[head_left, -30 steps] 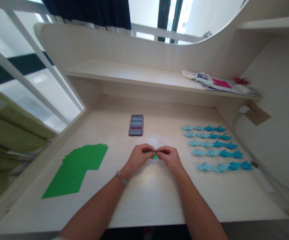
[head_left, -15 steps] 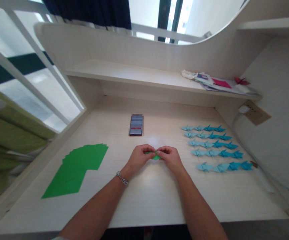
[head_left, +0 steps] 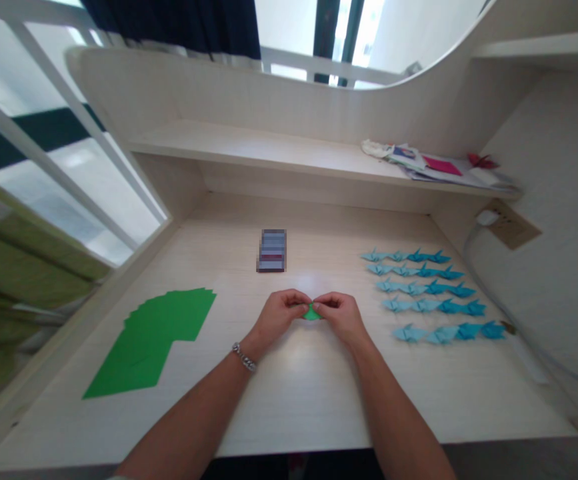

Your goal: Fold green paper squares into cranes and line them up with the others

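A small folded piece of green paper (head_left: pixel 311 312) sits between my two hands at the middle of the pale wooden desk (head_left: pixel 289 393). My left hand (head_left: pixel 279 314), with a bracelet on its wrist, pinches the paper's left side. From the right, my right hand (head_left: pixel 341 317) pinches the other side. Both hands have fingers curled and fingertips nearly touching; most of the paper is hidden under them.
A fanned stack of green paper sheets (head_left: pixel 151 340) lies at the left. Several rows of blue folded paper cranes (head_left: pixel 426 293) lie at the right. A small blurred rectangular object (head_left: pixel 271 251) sits behind my hands. Papers (head_left: pixel 439 167) lie on the shelf.
My fingers have shifted slightly on the green paper; a little more of it shows between the fingertips. The arms have hardly moved.
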Demonstrator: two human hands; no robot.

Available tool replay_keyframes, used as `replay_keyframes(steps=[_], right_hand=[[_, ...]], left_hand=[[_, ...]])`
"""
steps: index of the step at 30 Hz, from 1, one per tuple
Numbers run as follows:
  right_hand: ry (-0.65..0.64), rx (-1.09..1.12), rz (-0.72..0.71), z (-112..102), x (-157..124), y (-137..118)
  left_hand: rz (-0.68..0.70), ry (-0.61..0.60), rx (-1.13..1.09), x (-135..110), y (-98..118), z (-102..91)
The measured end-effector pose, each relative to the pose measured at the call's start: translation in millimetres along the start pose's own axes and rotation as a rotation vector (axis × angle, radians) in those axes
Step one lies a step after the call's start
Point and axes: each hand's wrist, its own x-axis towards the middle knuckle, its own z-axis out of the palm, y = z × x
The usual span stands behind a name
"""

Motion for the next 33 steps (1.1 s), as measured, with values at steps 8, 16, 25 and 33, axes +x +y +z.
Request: replay_keyframes(steps=[8, 16, 25, 33], right_hand=[[-0.022, -0.014, -0.013, 0.8, -1.1, -2.5], [-0.031, -0.043, -0.003, 0.7, 1.5, 2.6], [-0.021, -0.231, -0.154, 4.4, -2.7, -1.1], [-0.091, -0.1, -0.107, 3.5, -1.0, 0.9]], left_hand=[[0.0, 0.035, -0.002, 3.4, -6.1, -0.3], [0.099, 0.026, 0.078, 5.2, -16.5, -3.2], [0.061, 0.08, 0.023, 5.1, -19.2, -2.0], [0.041, 0.064, 0.036, 2.9, -12.0, -3.4]])
